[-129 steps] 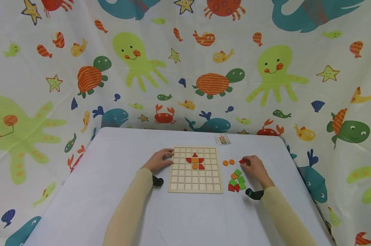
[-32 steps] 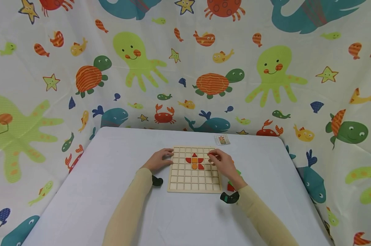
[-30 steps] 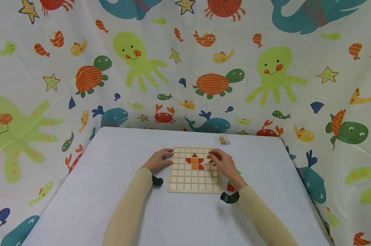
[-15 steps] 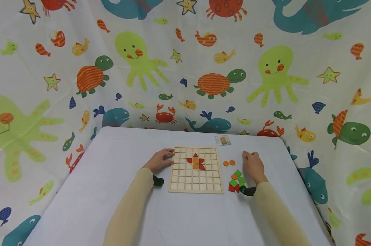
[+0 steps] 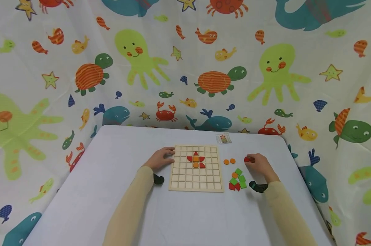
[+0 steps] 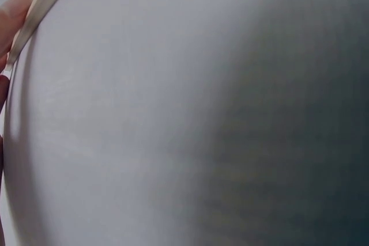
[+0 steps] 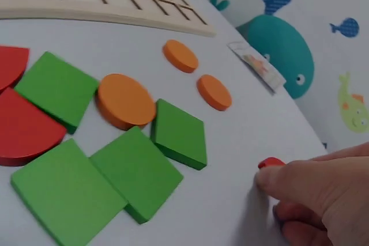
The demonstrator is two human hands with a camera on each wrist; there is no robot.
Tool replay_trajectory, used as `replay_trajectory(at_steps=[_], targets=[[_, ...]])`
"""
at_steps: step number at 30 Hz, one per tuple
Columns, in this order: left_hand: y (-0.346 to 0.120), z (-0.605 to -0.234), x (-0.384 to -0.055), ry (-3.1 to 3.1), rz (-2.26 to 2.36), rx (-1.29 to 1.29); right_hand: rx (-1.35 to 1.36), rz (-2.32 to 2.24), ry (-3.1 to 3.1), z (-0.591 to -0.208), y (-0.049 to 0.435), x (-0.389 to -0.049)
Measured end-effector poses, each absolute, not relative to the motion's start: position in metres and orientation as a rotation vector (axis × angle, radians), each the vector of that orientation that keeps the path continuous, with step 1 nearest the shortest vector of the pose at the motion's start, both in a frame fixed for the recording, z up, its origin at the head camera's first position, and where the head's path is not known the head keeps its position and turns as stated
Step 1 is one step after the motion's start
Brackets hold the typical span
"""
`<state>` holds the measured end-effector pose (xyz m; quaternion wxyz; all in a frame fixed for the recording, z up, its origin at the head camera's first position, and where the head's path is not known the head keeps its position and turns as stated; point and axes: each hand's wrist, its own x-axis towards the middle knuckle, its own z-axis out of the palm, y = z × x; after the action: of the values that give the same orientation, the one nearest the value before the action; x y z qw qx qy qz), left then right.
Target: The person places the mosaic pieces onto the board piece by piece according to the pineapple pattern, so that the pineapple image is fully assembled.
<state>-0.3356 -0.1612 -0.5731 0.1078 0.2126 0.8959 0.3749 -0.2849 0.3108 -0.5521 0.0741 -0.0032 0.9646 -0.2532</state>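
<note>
A wooden grid board (image 5: 196, 181) lies on the table, with red and orange tiles forming a figure in its upper middle cells. My left hand (image 5: 159, 159) rests at the board's left edge, its thumb (image 6: 14, 7) touching the rim in the left wrist view. Right of the board, my right hand (image 5: 260, 164) pinches a small red tile (image 7: 271, 162) between thumb and fingers, close to the tabletop. The fingers hide most of that tile, so its full shape cannot be told. Two orange discs (image 7: 214, 92) lie between this hand and the board.
A loose group of green square tiles (image 7: 138, 171), red tiles (image 7: 26, 128) and an orange disc (image 7: 125, 101) lies right of the board. A small picture card (image 5: 223, 138) sits near the table's back edge. Behind hangs a sea-animal curtain (image 5: 185, 68).
About a second ago my right hand was over the board's right side with a red piece. It has moved back right and now pinches a red tile there. The left hand stays put.
</note>
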Motion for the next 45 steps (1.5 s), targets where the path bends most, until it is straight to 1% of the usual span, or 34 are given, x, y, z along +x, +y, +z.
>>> replay_trajectory(at_steps=[3,11,20,22,29,37,45], targets=[[-0.162,-0.574,-0.338,2.635,1.107,0.619,0.008,-0.784,2.885,-0.551,0.310,-0.284],[-0.163,-0.576,-0.340,2.645,1.089,0.641,0.164,-0.930,2.970,-0.562,0.298,-0.280],[-0.161,-0.573,-0.337,2.640,1.086,0.628,0.324,-0.940,2.983,-0.563,0.284,-0.277],[-0.161,-0.573,-0.336,2.641,1.084,0.622,0.317,-0.925,3.001,-0.562,0.282,-0.278],[-0.160,-0.572,-0.335,2.640,1.093,0.610,0.166,-0.867,2.991,-0.561,0.286,-0.287],[-0.159,-0.574,-0.337,2.633,1.101,0.623,0.109,-0.866,2.955,-0.564,0.299,-0.291],[-0.160,-0.575,-0.338,2.642,1.082,0.622,0.072,-0.887,2.964,-0.561,0.294,-0.291]])
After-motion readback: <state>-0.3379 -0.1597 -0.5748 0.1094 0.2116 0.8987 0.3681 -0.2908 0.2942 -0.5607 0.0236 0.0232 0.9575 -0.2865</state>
